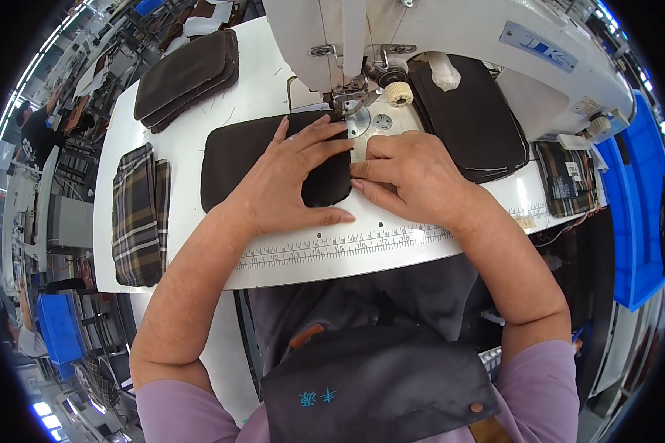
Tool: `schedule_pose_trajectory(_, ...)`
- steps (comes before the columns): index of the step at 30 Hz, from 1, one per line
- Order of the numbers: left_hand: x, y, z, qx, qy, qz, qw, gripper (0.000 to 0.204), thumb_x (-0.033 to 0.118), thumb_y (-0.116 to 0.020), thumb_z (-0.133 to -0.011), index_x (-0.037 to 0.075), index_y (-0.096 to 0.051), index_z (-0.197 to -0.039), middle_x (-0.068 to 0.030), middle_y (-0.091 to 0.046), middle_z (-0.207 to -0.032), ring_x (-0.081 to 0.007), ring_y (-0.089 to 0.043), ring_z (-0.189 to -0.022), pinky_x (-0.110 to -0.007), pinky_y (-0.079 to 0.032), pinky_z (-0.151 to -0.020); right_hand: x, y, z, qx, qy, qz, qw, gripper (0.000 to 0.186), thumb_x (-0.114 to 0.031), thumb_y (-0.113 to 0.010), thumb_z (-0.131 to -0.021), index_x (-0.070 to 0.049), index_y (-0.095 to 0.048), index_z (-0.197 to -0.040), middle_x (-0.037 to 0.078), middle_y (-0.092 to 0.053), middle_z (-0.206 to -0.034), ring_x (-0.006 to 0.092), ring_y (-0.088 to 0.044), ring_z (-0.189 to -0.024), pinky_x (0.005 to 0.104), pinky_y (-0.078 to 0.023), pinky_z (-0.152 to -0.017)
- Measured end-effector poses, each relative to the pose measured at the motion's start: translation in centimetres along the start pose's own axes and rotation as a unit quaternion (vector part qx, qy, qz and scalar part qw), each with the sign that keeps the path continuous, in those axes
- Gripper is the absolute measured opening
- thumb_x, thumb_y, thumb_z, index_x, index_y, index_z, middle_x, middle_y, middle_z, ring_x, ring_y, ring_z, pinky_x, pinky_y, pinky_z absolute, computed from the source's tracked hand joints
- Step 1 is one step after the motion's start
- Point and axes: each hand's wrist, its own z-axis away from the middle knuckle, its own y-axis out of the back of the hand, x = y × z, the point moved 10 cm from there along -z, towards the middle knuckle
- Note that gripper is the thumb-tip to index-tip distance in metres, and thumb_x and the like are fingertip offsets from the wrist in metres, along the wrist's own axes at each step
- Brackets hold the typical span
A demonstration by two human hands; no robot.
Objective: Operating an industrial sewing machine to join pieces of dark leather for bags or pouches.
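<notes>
A dark brown, round-cornered leather panel [233, 166] lies flat on the white sewing machine table [273, 269]. My left hand [292, 173] rests spread on top of it, thumb stretched toward the ruler strip at the front. At the panel's right edge my right hand [410, 177] is closed, thumb and forefinger pinching that edge. The panel's far right corner reaches the presser foot and needle area of the sewing machine [351, 100]. The hands and machine head hide parts of the panel.
Stacked dark panels stand at the far left [185, 74] and right [473, 118]. Folded plaid fabric [134, 214] lies on the left, with another plaid piece [565, 181] at the right end. Blue bins [635, 214] stand beyond the table's right side. The machine arm overhangs the back.
</notes>
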Motion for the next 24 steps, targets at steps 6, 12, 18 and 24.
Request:
schedule_pose_trajectory(6, -0.4, 0.1, 0.4, -0.001, 0.046, -0.027, 0.999, 0.078, 0.05, -0.086, -0.076, 0.021, -0.063, -0.145, -0.0112, -0.048, -0.16, -0.0351, -0.037, -0.154, -0.068, -0.015, -0.126, -0.8, -0.1, 0.1, 0.003, 0.016, 0.018, 1.0, 0.014, -0.022, -0.075, -0.086, -0.009, -0.078, -0.086, 0.005, -0.066, -0.072, 0.0284, -0.07, -0.071, 0.0431, -0.055, -0.065)
schedule_pose_trajectory(12, -1.2, 0.4, -0.6, 0.008, 0.053, -0.078, 0.996, 0.076, 0.058, -0.081, -0.081, 0.021, -0.064, -0.145, -0.0122, -0.049, -0.158, -0.0317, -0.04, -0.152, -0.067, -0.019, -0.127, -0.3, -0.3, -0.1, -0.001, 0.005, 0.019, 1.0, 0.012, -0.019, -0.074, -0.085, -0.008, -0.077, -0.088, 0.006, -0.067, -0.072, 0.0281, -0.07, -0.071, 0.0436, -0.055, -0.065)
schedule_pose_trajectory(18, -0.7, 0.9, 0.0, 0.065, -0.016, -0.013, 0.998, 0.055, 0.039, -0.081, -0.087, 0.013, -0.071, -0.134, -0.013, -0.063, -0.143, -0.0305, -0.054, -0.141, -0.06, -0.032, -0.124, -0.5, 0.4, -0.1, 0.035, 0.023, 0.024, 0.999, 0.011, -0.018, -0.074, -0.084, -0.007, -0.076, -0.087, 0.006, -0.066, -0.071, 0.0279, -0.069, -0.069, 0.0427, -0.054, -0.063)
schedule_pose_trajectory(24, 0.5, 1.2, 0.6, 0.075, -0.071, 0.031, 0.994, 0.031, 0.007, -0.08, -0.086, 0.004, -0.078, -0.116, -0.0115, -0.074, -0.127, -0.0294, -0.068, -0.126, -0.051, -0.048, -0.116, -0.9, 0.1, 0.0, 0.021, 0.046, 0.033, 0.998, 0.011, -0.018, -0.074, -0.084, -0.007, -0.074, -0.082, 0.005, -0.062, -0.067, 0.0277, -0.068, -0.066, 0.042, -0.053, -0.06)
